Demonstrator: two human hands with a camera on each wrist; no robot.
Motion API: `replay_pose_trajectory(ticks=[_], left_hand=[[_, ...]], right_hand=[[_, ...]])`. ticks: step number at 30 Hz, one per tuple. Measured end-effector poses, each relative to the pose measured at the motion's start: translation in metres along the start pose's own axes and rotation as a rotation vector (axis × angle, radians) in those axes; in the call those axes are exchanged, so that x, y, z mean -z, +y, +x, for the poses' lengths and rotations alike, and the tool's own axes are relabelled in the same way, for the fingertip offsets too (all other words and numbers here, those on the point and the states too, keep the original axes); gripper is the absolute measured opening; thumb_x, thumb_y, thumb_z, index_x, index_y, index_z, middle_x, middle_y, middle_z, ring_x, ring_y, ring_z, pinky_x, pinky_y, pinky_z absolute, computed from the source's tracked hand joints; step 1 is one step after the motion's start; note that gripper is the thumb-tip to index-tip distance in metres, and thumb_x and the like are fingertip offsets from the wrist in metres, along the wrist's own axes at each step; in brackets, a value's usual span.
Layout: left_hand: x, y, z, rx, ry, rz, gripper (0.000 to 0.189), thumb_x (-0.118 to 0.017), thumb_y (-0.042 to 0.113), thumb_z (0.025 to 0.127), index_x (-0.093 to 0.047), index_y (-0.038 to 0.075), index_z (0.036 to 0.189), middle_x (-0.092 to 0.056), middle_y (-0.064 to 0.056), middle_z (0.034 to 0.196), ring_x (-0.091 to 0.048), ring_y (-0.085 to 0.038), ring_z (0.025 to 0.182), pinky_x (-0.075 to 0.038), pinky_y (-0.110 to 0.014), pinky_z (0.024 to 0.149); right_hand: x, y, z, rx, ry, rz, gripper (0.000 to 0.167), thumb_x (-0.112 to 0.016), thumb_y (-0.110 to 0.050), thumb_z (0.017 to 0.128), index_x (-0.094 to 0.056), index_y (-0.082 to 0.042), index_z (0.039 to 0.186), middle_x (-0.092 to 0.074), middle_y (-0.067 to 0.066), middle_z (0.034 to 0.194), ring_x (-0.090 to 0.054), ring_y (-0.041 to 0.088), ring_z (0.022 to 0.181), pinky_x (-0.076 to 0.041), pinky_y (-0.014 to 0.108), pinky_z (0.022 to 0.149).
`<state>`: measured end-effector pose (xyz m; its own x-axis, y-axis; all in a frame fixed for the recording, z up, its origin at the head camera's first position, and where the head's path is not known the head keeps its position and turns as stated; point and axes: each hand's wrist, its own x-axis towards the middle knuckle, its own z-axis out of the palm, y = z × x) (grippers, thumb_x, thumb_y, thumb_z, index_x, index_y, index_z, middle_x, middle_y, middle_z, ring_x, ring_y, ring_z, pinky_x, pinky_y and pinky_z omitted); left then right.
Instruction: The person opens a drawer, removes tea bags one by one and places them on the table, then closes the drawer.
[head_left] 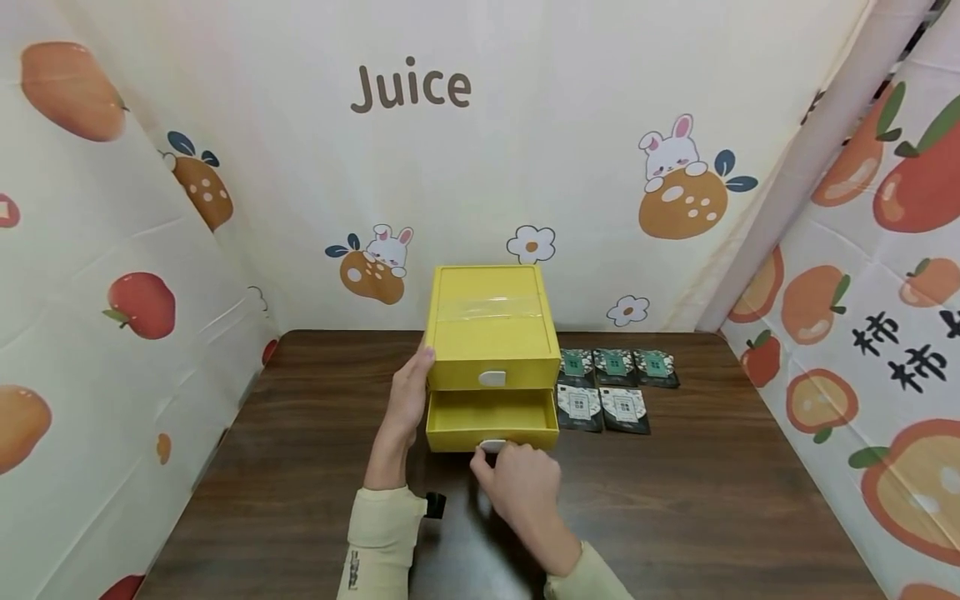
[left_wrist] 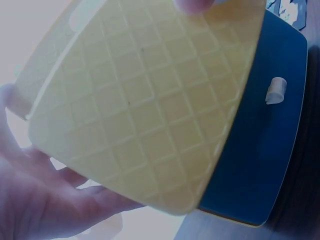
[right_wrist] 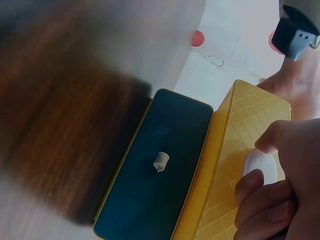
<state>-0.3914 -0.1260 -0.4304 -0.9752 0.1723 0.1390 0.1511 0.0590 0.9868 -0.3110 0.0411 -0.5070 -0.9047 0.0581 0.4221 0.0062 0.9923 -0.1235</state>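
A yellow drawer box (head_left: 491,312) stands at the table's back edge, with clear tape across its top. Its middle drawer (head_left: 491,438), with a quilted yellow front, stands partly pulled out and shows no contents. My right hand (head_left: 522,487) holds this drawer's white handle (right_wrist: 260,164), thumb and curled index finger at its edges. Below it, a dark teal drawer front (right_wrist: 162,135) with a small white knob (right_wrist: 161,161) shows in both wrist views. Against the box's left side, my left hand (head_left: 407,396) rests with fingers extended. The top drawer (head_left: 457,375) is closed.
Right of the box lie several small square packets in two rows: green-labelled packets (head_left: 615,365) behind, white-labelled packets (head_left: 625,407) in front. Fruit-print cloth (head_left: 270,183) hangs behind and on both sides of the dark wooden table (head_left: 712,500).
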Motion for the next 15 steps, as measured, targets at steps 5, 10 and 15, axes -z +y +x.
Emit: replay_pose_trajectory(ticks=[5, 10, 15], left_hand=[[0.001, 0.001, 0.001, 0.015, -0.005, 0.006, 0.051, -0.036, 0.039, 0.106, -0.032, 0.019, 0.152, -0.03, 0.004, 0.154, -0.028, -0.015, 0.139, -0.024, -0.045, 0.111], [0.001, 0.001, 0.0, 0.013, 0.002, 0.007, 0.051, -0.036, 0.039, 0.106, -0.033, 0.016, 0.152, -0.03, 0.004, 0.154, -0.027, -0.015, 0.139, -0.024, -0.045, 0.111], [0.002, 0.001, 0.001, 0.015, -0.004, 0.001, 0.053, -0.036, 0.04, 0.106, -0.032, 0.014, 0.152, -0.027, 0.008, 0.154, -0.024, -0.011, 0.14, -0.022, -0.042, 0.112]], right_hand=[[-0.006, 0.002, 0.016, 0.01, -0.017, 0.019, 0.063, -0.052, -0.055, 0.088, -0.028, -0.02, 0.041, -0.022, -0.005, 0.037, -0.025, 0.016, 0.03, -0.02, 0.031, 0.03], [-0.011, 0.003, 0.03, 0.01, -0.055, 0.02, 0.064, -0.051, -0.055, 0.089, -0.03, -0.019, 0.039, -0.024, -0.004, 0.036, -0.027, 0.017, 0.03, -0.022, 0.032, 0.03], [-0.015, 0.005, 0.041, 0.024, -0.06, 0.013, 0.065, -0.05, -0.054, 0.089, -0.03, -0.018, 0.039, -0.024, -0.004, 0.037, -0.029, 0.017, 0.031, -0.022, 0.032, 0.031]])
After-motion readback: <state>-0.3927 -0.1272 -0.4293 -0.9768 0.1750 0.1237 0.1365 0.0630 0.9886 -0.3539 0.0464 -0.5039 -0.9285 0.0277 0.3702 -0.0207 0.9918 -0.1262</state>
